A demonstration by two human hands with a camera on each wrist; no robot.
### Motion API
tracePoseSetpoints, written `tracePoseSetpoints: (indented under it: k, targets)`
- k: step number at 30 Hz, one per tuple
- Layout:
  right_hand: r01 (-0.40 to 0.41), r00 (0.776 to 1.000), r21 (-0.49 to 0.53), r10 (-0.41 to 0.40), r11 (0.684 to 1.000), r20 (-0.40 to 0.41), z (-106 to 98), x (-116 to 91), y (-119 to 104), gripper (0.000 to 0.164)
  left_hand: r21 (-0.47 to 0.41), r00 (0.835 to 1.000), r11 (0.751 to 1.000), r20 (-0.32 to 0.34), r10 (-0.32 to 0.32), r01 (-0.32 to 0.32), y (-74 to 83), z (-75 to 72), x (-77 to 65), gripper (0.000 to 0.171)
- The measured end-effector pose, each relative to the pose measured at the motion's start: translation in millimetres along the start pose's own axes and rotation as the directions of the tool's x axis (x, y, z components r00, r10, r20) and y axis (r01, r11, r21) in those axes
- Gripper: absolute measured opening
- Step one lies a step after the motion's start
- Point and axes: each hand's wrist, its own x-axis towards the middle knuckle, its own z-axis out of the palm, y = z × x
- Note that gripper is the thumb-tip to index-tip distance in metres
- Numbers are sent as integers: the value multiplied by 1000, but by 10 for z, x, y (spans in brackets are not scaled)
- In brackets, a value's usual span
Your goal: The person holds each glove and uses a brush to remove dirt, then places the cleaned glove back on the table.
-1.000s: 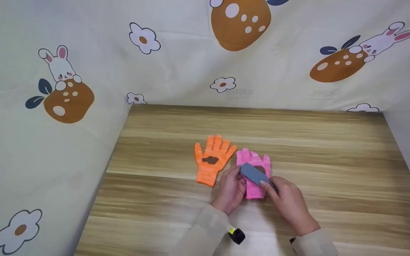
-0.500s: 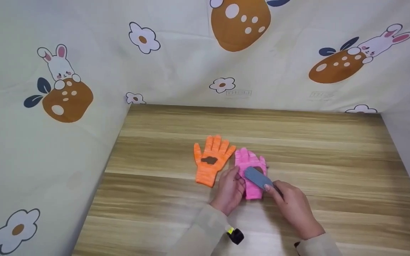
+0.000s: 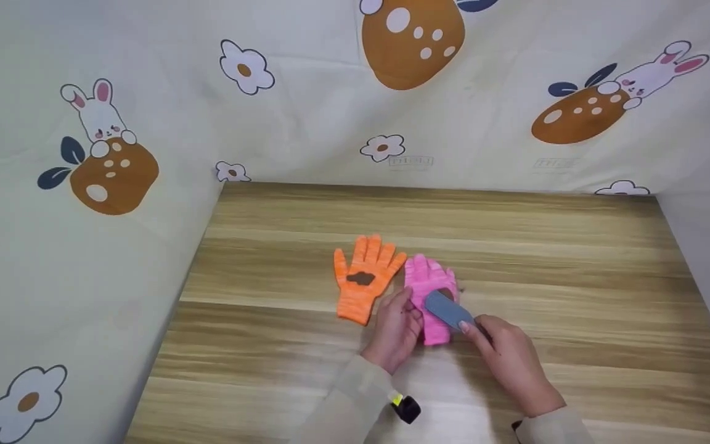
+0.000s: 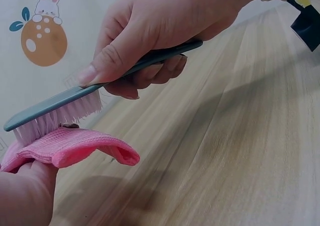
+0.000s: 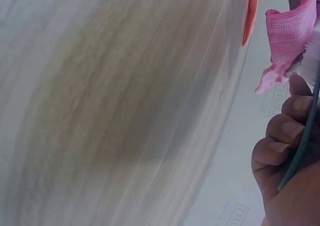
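My right hand (image 3: 509, 357) grips the handle of a blue-grey scrubbing brush (image 3: 448, 309), thumb along its top. The brush's pale bristles (image 4: 55, 121) press on the palm side of a pink knit glove (image 3: 420, 285), over a brown patch partly hidden by the brush. My left hand (image 3: 395, 330) holds that glove up off the table from its left edge, fingers underneath; the glove hides some of them. To the left, an orange knit glove (image 3: 355, 302) lies flat with a dark brown patch (image 3: 360, 279) on its palm.
The wood-grain table (image 3: 269, 370) ends at a cream cloth wall (image 3: 306, 111) printed with rabbits and flowers, which stands at the back and left. A black camera piece (image 3: 407, 409) sits by my left sleeve.
The brush has slid a little right and down over the pink glove, with my right hand. The pink glove has shifted slightly left. The orange glove lies in the same place.
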Motion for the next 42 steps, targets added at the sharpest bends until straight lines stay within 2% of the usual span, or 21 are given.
tracePoseSetpoints:
  k: [4,18,25,34,39,42]
  targets:
    - [-24,999,7,24,1000,25,-7,-6,6,32,4,1000,1000,4,-7,7,2,1,4,18]
    - [-23,999,11,23,1000,25,-8,-13,1,33,1,1000,1000,2,-16,16,9,-22,-2,18]
    - [11,1000,1,-11,1000,4,-35,-32,9,34,16,1000,1000,-6,17,-16,14,-23,-10,26]
    - [-21,999,11,20,1000,29,-39,-34,15,32,12,999,1000,22,23,-24,29,-34,-5,21]
    - [13,1000,42,-12,999,-20,-46,-13,-85,34,45,999,999,39,15,-17,-7,-17,-25,27]
    - [49,997,50,-46,998,-61,-25,17,-149,33,33,998,999,60,-12,10,-32,-3,-45,25]
